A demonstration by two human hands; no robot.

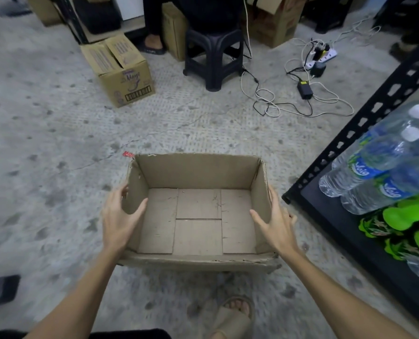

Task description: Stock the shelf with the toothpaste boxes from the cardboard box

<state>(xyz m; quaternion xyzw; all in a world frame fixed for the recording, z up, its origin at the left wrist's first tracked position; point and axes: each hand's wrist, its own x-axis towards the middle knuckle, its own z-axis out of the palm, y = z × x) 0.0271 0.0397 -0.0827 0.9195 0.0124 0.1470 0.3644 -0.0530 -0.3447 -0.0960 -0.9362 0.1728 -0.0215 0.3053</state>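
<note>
Here, hands [120,217] [275,222] grip box [198,172] — fingertips hidden

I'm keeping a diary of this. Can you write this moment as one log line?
box: empty, on floor | left hand: holds left wall | right hand: holds right wall | shelf: bottles, no toothpaste seen

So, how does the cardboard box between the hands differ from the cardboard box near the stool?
The near cardboard box is open on top and empty; the far cardboard box has its flaps folded over. The near one is plain, the far one printed with a barcode. The left hand and right hand hold the near one; nothing touches the far one. Both are brown.
</note>
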